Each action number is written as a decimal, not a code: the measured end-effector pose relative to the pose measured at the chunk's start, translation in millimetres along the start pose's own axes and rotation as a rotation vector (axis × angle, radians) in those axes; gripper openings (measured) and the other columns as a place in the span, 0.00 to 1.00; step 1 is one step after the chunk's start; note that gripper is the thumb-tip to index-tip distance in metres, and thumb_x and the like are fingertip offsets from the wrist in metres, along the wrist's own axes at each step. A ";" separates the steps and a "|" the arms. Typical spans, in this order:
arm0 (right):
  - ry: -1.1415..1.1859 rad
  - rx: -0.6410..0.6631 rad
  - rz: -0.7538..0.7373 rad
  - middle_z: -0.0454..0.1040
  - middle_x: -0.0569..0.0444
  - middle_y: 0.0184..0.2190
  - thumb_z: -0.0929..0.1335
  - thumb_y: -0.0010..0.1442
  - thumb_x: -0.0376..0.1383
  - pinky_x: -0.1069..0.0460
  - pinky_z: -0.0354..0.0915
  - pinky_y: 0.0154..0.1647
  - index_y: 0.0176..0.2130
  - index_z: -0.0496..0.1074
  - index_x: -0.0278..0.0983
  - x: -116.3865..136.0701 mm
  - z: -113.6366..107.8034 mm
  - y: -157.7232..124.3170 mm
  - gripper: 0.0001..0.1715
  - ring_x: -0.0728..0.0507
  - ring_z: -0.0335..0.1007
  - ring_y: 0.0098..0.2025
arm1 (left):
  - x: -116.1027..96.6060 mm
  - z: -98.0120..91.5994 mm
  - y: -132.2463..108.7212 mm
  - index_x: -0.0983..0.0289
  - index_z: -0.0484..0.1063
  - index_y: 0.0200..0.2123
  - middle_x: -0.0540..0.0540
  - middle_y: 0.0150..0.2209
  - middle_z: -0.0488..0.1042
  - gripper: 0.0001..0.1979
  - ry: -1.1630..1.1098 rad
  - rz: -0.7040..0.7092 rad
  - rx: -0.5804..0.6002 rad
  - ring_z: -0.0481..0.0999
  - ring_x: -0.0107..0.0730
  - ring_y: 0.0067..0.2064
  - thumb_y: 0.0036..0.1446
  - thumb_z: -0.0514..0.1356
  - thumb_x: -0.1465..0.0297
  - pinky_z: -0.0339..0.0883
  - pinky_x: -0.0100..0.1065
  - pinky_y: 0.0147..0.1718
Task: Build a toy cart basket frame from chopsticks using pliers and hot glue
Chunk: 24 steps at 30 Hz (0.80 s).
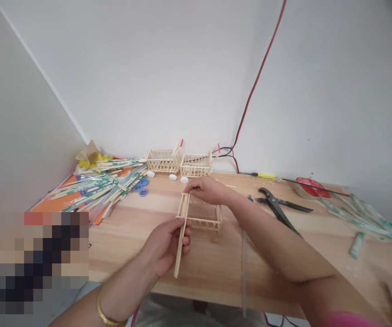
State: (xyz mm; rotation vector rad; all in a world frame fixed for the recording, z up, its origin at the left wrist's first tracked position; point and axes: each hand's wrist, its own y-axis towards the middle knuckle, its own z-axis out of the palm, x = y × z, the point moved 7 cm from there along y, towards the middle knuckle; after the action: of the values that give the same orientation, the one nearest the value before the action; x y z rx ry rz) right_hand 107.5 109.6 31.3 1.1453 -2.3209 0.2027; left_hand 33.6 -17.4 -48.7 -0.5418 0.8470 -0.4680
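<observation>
My left hand is closed round a pair of long bamboo chopsticks, which slant upward from near the table's front edge. Their upper ends reach over the left end of a small frame built of thin wooden sticks. With bent fingers, my right hand pinches at the top of the chopsticks, by the frame's far left corner. Whether its fingertips also touch the frame I cannot tell. Behind my hands, two stick-built carts with white wheels stand near the wall.
Several wrapped chopsticks lie piled at the left, beside blue bottle caps. Black pliers, a yellow-handled tool and a red-and-white container are at the right, with torn wrappers. A red and black cable hangs down the wall.
</observation>
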 end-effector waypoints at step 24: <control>0.025 -0.068 0.054 0.79 0.55 0.34 0.65 0.55 0.30 0.54 0.63 0.37 0.37 0.77 0.37 -10.3 1.5 -0.5 0.12 0.47 0.72 0.35 | -2.8 -0.1 0.4 0.71 0.70 0.30 0.50 0.22 0.67 0.07 0.044 0.043 -0.011 0.65 0.20 0.17 0.55 0.55 0.72 0.60 0.24 0.16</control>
State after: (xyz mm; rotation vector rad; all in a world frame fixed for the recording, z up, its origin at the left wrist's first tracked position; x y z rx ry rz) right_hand 112.3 115.9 24.6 1.0419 -2.3205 0.1557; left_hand 31.9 -15.4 -47.5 -0.5238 0.9022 -0.4374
